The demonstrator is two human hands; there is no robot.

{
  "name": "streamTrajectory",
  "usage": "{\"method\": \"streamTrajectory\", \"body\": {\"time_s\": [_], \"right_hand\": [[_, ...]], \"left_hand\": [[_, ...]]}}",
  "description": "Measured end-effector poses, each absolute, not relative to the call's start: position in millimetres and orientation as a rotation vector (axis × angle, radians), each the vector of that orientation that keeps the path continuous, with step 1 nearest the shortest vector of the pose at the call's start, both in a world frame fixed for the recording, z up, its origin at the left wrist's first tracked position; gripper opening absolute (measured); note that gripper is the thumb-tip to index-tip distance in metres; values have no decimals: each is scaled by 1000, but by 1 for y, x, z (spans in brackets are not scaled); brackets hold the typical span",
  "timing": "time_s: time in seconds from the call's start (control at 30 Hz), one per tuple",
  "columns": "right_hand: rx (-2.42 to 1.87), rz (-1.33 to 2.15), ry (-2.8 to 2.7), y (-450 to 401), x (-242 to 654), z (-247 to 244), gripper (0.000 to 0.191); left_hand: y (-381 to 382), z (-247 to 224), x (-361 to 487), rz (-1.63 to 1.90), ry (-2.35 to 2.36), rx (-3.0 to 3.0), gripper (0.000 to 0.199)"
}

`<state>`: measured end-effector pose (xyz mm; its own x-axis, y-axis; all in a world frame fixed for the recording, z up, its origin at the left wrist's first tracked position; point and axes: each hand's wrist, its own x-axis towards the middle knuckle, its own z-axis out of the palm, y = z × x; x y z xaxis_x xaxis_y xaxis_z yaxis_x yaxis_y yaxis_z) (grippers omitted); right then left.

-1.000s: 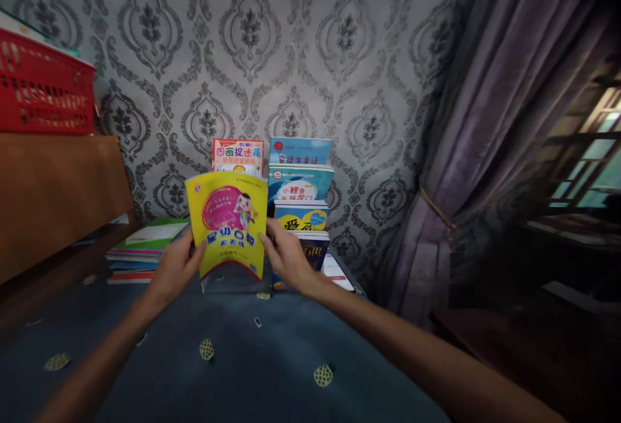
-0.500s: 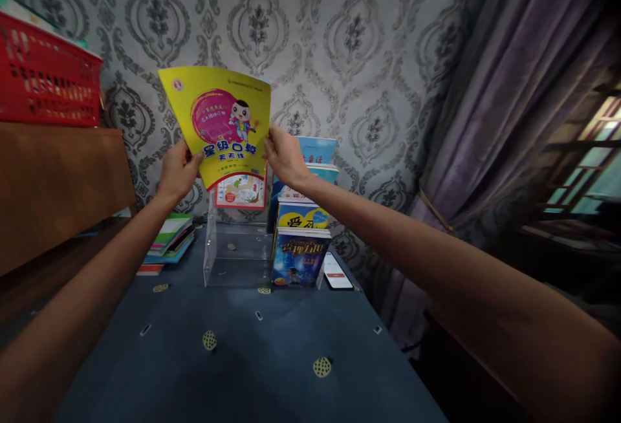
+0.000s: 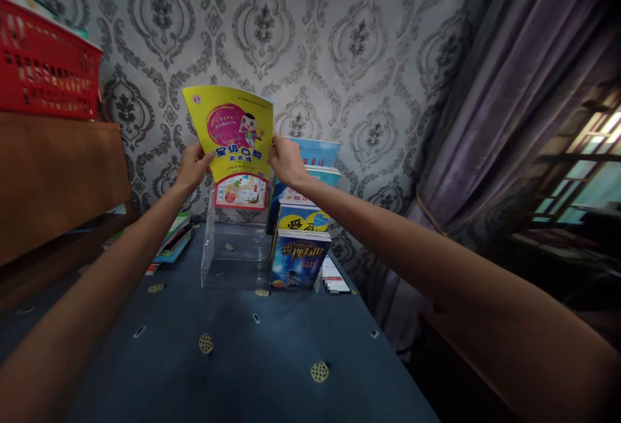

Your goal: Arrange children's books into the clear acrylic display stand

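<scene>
A yellow workbook (image 3: 237,132) with a cartoon child on its cover is held upright between my two hands. My left hand (image 3: 195,165) pinches its lower left edge, and my right hand (image 3: 287,158) grips its right edge. Below and behind it, a white-and-red illustrated book (image 3: 241,191) stands at the back of a clear stepped rack (image 3: 237,248). The rack's right side carries several books in rows, among them a blue book (image 3: 299,260) in front, a yellow-and-blue book (image 3: 301,217) behind it and a light blue book (image 3: 317,151) at the back.
A phone (image 3: 334,274) lies right of the rack. To the left, a stack of books (image 3: 173,242) rests on the blue cloth-covered table (image 3: 262,371). A red basket (image 3: 48,64) sits on a wooden cabinet (image 3: 58,177). Patterned wallpaper is behind, a purple curtain (image 3: 485,99) at right.
Both hands have brought the yellow workbook lower and slightly right, closer to the illustrated book on the rack. The workbook now looks straighter and less tilted.
</scene>
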<state>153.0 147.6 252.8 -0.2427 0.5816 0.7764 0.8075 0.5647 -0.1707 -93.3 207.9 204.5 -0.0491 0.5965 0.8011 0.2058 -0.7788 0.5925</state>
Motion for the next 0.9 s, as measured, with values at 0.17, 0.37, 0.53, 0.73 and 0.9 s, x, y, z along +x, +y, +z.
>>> {"method": "streamTrajectory", "body": {"time_s": [0.17, 0.37, 0.53, 0.73, 0.9], "right_hand": [[-1301, -377, -1936, 143, 148, 254, 34], [-1347, -417, -1978, 140, 150, 258, 30], [-1374, -402, -1980, 142, 154, 262, 31], [-1330, -404, -2013, 150, 154, 266, 28], [-1285, -425, -1959, 158, 148, 276, 29]], "left_hand": [[219, 199, -95, 1869, 864, 1915, 27], [223, 199, -97, 1828, 905, 1879, 30], [228, 196, -94, 1741, 922, 1888, 34], [237, 195, -98, 1715, 934, 1919, 31], [242, 202, -103, 1656, 909, 1961, 34]]}}
